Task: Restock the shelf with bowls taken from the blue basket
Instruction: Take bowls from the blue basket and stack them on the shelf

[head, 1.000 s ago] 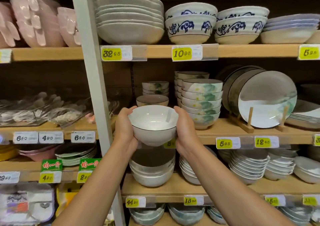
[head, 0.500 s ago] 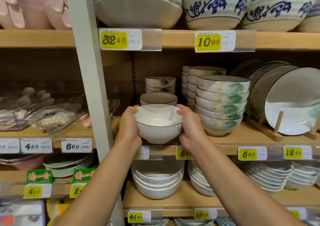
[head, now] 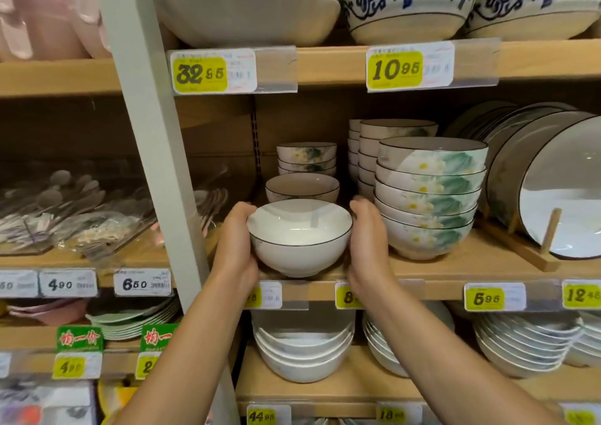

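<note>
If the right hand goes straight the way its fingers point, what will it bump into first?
Probably the tall stack of small bowls at the back. The right hand, beside the white bowl, points into the gap left of the flowered bowls; depth is unclear.

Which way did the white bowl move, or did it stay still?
Yes. Judged against the middle shelf's price strip, the white bowl moved up and inward. It overlapped the strip before; now its foot is just above it.
</note>
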The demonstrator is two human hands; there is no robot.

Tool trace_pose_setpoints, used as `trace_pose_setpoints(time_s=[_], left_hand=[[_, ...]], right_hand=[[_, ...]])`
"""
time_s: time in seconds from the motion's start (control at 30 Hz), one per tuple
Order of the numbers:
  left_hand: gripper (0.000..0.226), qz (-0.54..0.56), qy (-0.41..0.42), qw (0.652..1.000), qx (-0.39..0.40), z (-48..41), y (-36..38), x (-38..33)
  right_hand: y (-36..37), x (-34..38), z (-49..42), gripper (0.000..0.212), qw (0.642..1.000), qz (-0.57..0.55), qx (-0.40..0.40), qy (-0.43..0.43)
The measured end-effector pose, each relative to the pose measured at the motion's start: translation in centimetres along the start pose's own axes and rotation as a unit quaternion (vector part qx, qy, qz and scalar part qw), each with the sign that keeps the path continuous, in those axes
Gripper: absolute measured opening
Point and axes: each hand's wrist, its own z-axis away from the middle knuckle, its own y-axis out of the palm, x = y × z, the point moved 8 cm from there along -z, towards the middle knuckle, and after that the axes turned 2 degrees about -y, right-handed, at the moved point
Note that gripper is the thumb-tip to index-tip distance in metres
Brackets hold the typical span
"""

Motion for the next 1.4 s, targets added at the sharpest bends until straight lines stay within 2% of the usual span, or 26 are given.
trace_pose_setpoints(time_s=[0.07, 0.17, 0.33, 0.43, 0.47, 0.53, 0.6, 0.67, 0.77, 0.93, 0.97, 1.03, 1.1, 1.23, 1.33, 1.4], left_hand=[[0.016, 0.036, 0.0, 0.999, 0.017, -0.3, 0.1, 0.2], [0.032, -0.001, -0.001, 1.0, 0.027, 0.2, 0.3, 1.3], [0.031, -0.024, 0.031, 0.999, 0.03, 0.7, -0.5, 1.5], [0.027, -0.032, 0.046, 0.998, 0.022, 0.4, -0.8, 0.6], [0.033, -0.04, 0.048, 0.998, 0.02, 0.4, -0.6, 0.1], [0.05, -0.056, 0.047, 0.997, 0.031, 0.0, 0.0, -0.2], [0.048, -0.056, 0.045, 0.997, 0.043, 0.0, 0.5, 0.1], [0.042, -0.057, 0.053, 0.996, 0.041, 0.4, 0.3, 0.7], [0.04, -0.064, 0.076, 0.994, 0.036, 1.2, -0.5, 1.1], [0.049, -0.026, 0.066, 0.997, 0.024, 0.8, -1.4, 0.2], [0.046, -0.021, 0.054, 0.998, 0.039, 0.9, -1.0, 0.3], [0.039, -0.023, 0.034, 0.997, 0.07, 1.3, -0.2, 1.2], [0.036, -0.026, 0.04, 0.996, 0.07, 1.8, 0.1, 1.7], [0.034, -0.033, 0.071, 0.994, 0.08, 2.1, 0.8, 0.7], [0.037, -0.045, 0.124, 0.986, 0.103, 1.9, 2.5, -2.1], [0.031, -0.038, 0.146, 0.984, 0.095, 0.9, 4.0, -4.1]], right_hand=[[-0.4, 0.7, 2.6, 0.051, 0.993, 0.042, -0.011, -0.112], [1.5, -1.1, 4.1, 0.065, 0.994, 0.07, 0.046, -0.075], [1.2, -1.0, 0.8, 0.042, 0.999, 0.021, 0.048, -0.01], [0.4, -0.6, 0.2, 0.037, 0.999, 0.004, 0.032, -0.013], [0.1, -0.6, 0.5, 0.037, 0.999, -0.001, 0.026, -0.02], [0.0, -0.7, 1.4, 0.043, 0.999, 0.003, 0.028, -0.036], [0.7, -0.9, 2.6, 0.058, 0.997, 0.03, 0.055, -0.041], [1.1, -1.2, 2.1, 0.061, 0.997, 0.045, 0.06, -0.029], [1.1, -0.9, 0.2, 0.049, 0.999, 0.012, 0.048, 0.009], [0.0, -1.3, -0.3, 0.017, 0.999, 0.009, 0.052, -0.002], [0.4, -1.4, 0.0, 0.019, 0.998, 0.015, 0.066, -0.002], [1.1, -1.6, 0.4, 0.042, 0.996, 0.032, 0.082, -0.001], [1.5, -1.7, 0.4, 0.053, 0.997, 0.032, 0.076, 0.009], [1.8, -1.0, 0.1, 0.052, 0.998, 0.026, 0.064, -0.005], [3.0, 1.5, -0.7, 0.054, 0.998, 0.015, 0.054, -0.035], [4.1, 3.2, -2.0, 0.05, 0.998, -0.01, 0.028, -0.046]])
